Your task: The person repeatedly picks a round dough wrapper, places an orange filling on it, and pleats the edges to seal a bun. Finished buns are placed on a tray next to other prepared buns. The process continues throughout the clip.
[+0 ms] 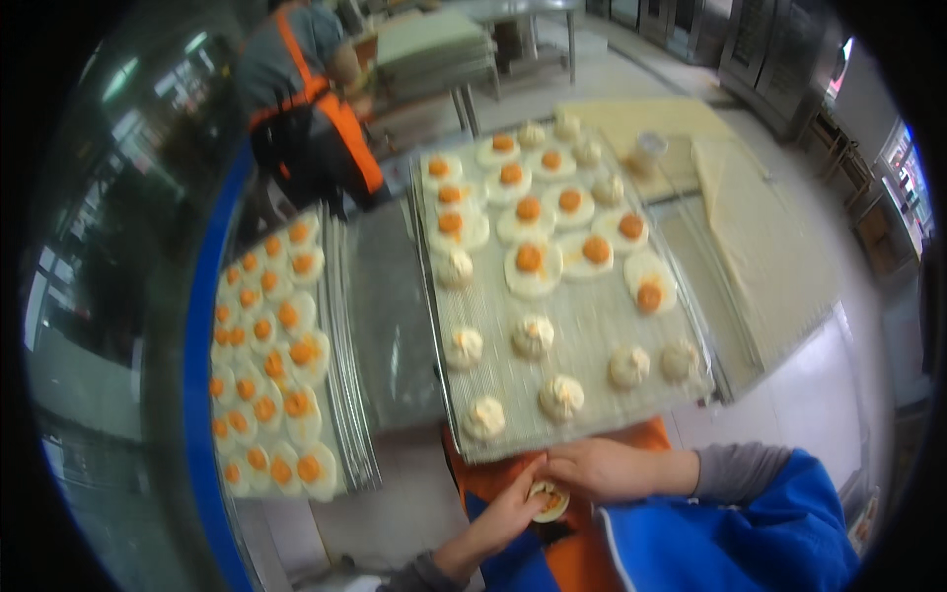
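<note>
By the near edge of the silver metal tray (503, 380), the left grip (508, 512) holds a round, pale dough wrapper (560, 513) of orange filling (552, 502); whether the right grip (604, 467), at its far rim, pinches too cannot be told. Small, even pleats should seal best.

A co-worker (308, 104) in grey and orange bends over at the far left, amid kitchen fittings.
Just right of the co-worker lies a stack of pale boards (431, 47), with a steel table (528, 8) behind it; tall metal cabinets (774, 59) line the far right, beyond a pale floor (631, 81). At the right, a clear cup (649, 150) stands near a tan cloth (760, 232). Along the left, a blue strip (200, 365) runs from near to far beside dark glass (94, 326), with bright lights (120, 77) farther up.
</note>
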A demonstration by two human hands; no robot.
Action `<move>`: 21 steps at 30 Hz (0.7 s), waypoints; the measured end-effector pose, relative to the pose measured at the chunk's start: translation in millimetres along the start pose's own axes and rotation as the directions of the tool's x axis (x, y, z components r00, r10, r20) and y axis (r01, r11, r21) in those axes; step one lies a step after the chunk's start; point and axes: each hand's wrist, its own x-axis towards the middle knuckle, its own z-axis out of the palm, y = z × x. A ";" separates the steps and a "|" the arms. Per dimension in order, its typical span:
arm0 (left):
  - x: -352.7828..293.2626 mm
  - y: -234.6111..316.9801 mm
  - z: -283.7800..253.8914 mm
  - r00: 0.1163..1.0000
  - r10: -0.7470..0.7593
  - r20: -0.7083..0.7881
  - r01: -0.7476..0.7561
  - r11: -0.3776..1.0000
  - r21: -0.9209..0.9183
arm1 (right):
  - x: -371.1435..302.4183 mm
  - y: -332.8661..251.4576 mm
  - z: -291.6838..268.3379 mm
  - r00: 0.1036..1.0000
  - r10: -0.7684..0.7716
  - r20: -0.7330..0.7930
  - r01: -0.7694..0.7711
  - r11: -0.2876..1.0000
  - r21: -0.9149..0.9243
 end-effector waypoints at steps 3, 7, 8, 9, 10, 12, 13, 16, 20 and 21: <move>2.1 -17.8 -5.7 0.996 0.063 -0.070 -0.061 0.998 0.030 | -3.2 4.6 2.9 0.995 0.103 -0.013 -0.103 0.995 0.003; 20.6 -61.6 -19.0 0.971 0.226 -0.077 -0.224 0.974 0.039 | -8.6 7.0 6.9 1.000 0.031 0.001 -0.031 1.000 0.000; 21.7 -69.4 -21.0 0.963 0.256 -0.078 -0.251 0.966 0.067 | -10.2 6.3 5.6 1.000 -0.007 0.006 0.007 1.000 0.009; 23.5 -74.4 -20.0 0.957 0.280 -0.079 -0.272 0.958 0.090 | -8.8 5.4 5.9 0.998 -0.045 -0.031 0.049 0.987 0.151; 22.9 -75.4 -18.5 0.954 0.280 -0.108 -0.272 0.959 0.082 | -9.2 3.4 4.3 0.999 -0.021 -0.037 0.024 0.997 0.079; 18.5 -65.1 -11.7 0.941 0.296 -0.165 -0.286 0.955 0.080 | -5.0 1.6 -0.1 0.999 -0.038 0.021 0.039 0.996 -0.079; 16.9 -55.7 -4.3 0.923 0.303 -0.236 -0.309 0.951 0.009 | -2.5 0.7 -2.2 0.991 0.009 0.132 0.015 0.983 -0.181; -5.4 -14.0 0.0 0.956 0.281 -0.085 -0.197 0.830 0.522 | -1.3 -2.6 -4.5 0.979 -0.155 0.133 0.182 0.956 -0.230; -15.4 8.6 15.0 0.931 0.338 -0.135 -0.228 0.830 0.508 | -4.5 2.8 1.3 0.999 -0.048 0.001 0.048 0.988 -0.149; -15.1 9.5 17.9 0.931 0.299 -0.211 -0.224 0.921 0.319 | -5.6 3.6 3.6 1.000 0.008 -0.009 -0.008 0.994 -0.107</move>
